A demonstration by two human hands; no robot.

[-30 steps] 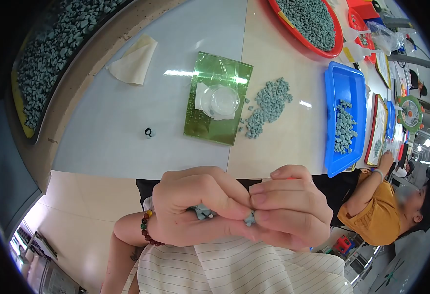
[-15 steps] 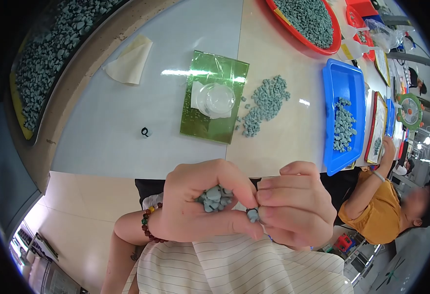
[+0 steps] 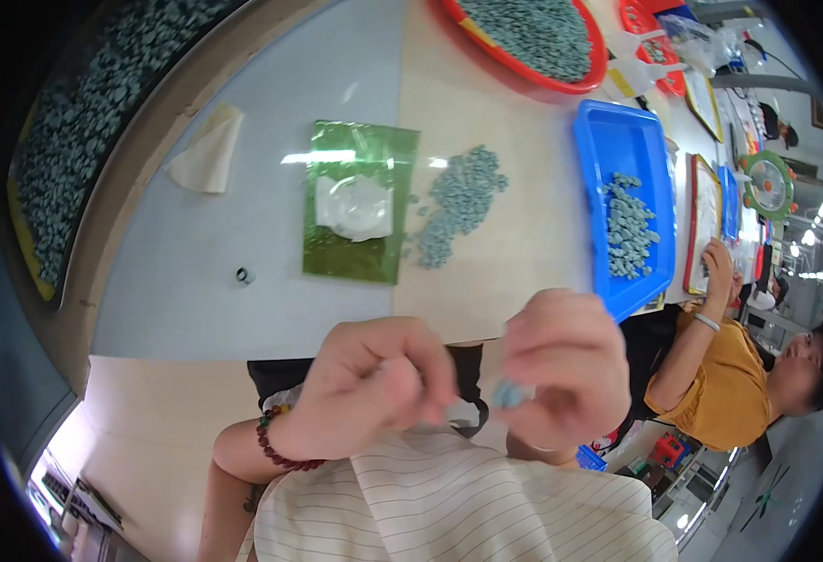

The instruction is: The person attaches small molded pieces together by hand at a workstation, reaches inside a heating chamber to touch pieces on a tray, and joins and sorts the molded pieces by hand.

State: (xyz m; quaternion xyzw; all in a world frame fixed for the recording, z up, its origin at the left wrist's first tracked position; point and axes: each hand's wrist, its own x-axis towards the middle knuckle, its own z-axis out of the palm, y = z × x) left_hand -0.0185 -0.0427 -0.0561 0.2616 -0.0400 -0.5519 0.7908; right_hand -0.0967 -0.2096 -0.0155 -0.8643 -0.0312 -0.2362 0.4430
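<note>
Head view: right hand (image 3: 569, 363) pinches a small blue-green stone (image 3: 508, 394), facing but apart from the curled left hand (image 3: 369, 386); left closure unclear.

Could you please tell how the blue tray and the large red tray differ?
The blue tray has straight sides; the large red tray has a curved rim. Stones cover only part of the blue tray's bottom, but nearly all the visible inside of the red tray. The blue tray is nearer the right hand than the red tray. Both hold blue-green stones.
</note>
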